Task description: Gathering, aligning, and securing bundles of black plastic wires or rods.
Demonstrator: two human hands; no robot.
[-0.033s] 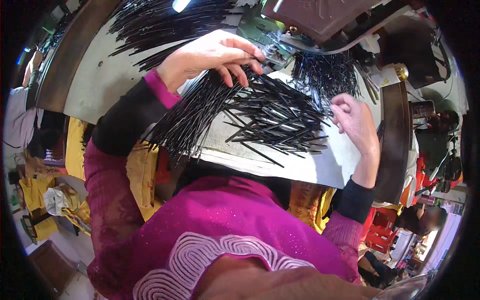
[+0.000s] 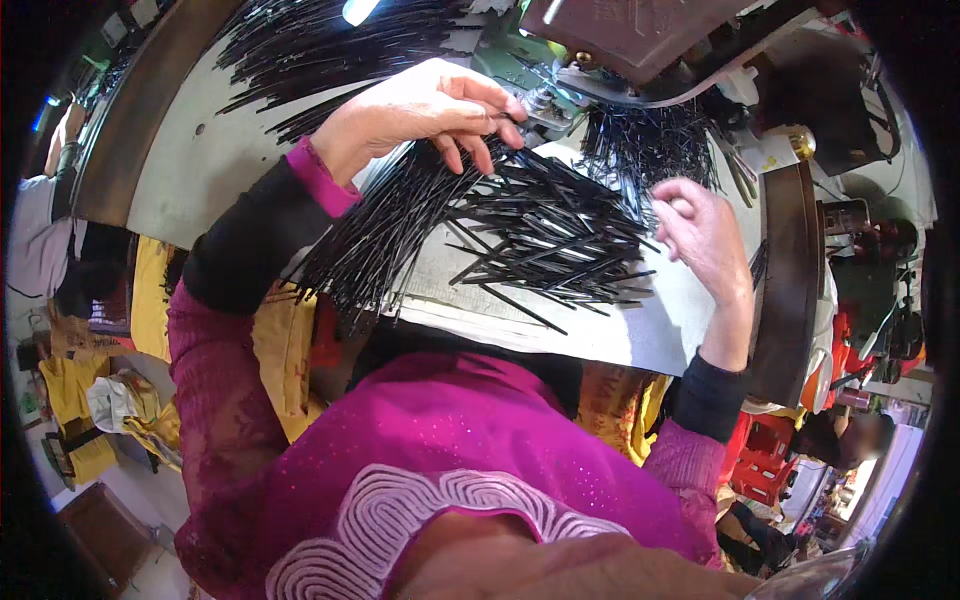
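My left hand (image 2: 425,112) reaches over a bundle of long thin black rods (image 2: 375,235), its fingers bent and the tips drawn together beside the metal head (image 2: 543,108) of a machine. What those fingertips pinch is too small to tell. Shorter black pieces (image 2: 560,230) lie crisscrossed on the pale tabletop (image 2: 480,318) between my two hands. At the right edge of this heap is my right hand (image 2: 705,235), fingers curled and thumb pressed in. Anything inside its grip is hidden.
The machine's dark brown body (image 2: 640,35) overhangs the far side. Below it sits a dense black pile (image 2: 650,150). More long rods (image 2: 330,50) spread over the far left. A wooden edge (image 2: 790,270) bounds the table on the right, where metal tools (image 2: 742,175) lie.
My right hand has shifted slightly left and away from me, toward the heap of short pieces. My left hand stays in nearly the same place by the machine.
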